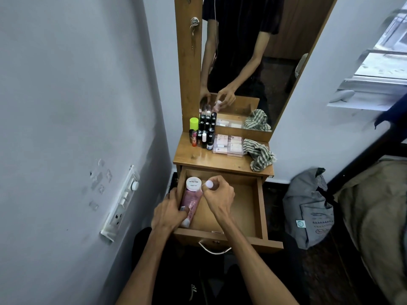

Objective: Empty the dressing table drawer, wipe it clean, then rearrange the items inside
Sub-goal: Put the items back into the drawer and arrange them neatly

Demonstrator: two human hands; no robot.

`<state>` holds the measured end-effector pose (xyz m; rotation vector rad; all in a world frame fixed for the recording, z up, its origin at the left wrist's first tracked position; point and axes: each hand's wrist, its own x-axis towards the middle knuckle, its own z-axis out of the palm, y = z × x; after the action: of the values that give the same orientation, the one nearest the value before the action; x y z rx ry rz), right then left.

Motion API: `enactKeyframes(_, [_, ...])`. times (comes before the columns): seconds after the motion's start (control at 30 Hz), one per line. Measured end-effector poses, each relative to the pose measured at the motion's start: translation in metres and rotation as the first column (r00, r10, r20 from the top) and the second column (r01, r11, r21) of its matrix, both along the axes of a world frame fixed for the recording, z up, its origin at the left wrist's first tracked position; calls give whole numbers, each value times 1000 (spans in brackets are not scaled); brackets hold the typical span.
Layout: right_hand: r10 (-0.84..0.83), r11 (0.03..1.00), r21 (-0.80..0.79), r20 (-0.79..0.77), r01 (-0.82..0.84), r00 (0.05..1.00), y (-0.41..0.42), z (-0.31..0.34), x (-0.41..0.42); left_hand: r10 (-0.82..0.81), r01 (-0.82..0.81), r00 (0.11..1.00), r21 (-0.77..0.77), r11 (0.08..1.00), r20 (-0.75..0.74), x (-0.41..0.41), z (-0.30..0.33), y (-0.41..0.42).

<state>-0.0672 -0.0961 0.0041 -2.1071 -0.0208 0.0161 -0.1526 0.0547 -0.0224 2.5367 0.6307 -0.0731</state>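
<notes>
A person leans over an open wooden drawer (259, 201) pulled out from a dressing table. The left hand (168, 213) holds a pink tube (191, 203) lying along the drawer's left wall, beside a round white-lidded jar (193, 184), while the right hand (220, 194) has its grip pinched around a small white-capped bottle (209, 184). On the wooden tabletop (220, 161) above stand dark small bottles (206, 137), flat pink boxes (229, 145) and a crumpled green-striped cloth (259, 154).
</notes>
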Motion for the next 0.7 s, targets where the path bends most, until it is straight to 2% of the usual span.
enactKeyframes(0.13, [14, 995, -97, 11, -13, 1000, -20, -4, 8, -24, 24, 1000, 12, 1000, -10, 1, 0, 0])
enactKeyframes(0.27, [156, 963, -204, -122, -178, 980, -35, -7, 18, -36, 37, 999, 20, 999, -15, 1, -1, -1])
enactKeyframes(0.33, [214, 948, -206, -156, -244, 964, -36, -7, 15, -37, 37, 999, 22, 999, -16, 0, -1, -2])
enactKeyframes(0.57, [458, 859, -187, -136, -476, 879, -25, -11, -28, -32, 32, 999, 8, 999, 2, 0, -2, 1])
enactKeyframes(0.7, [497, 837, -183, -137, -515, 857, -20, -14, -35, -29, 29, 1000, 0, 1000, 4, -1, -3, 0])
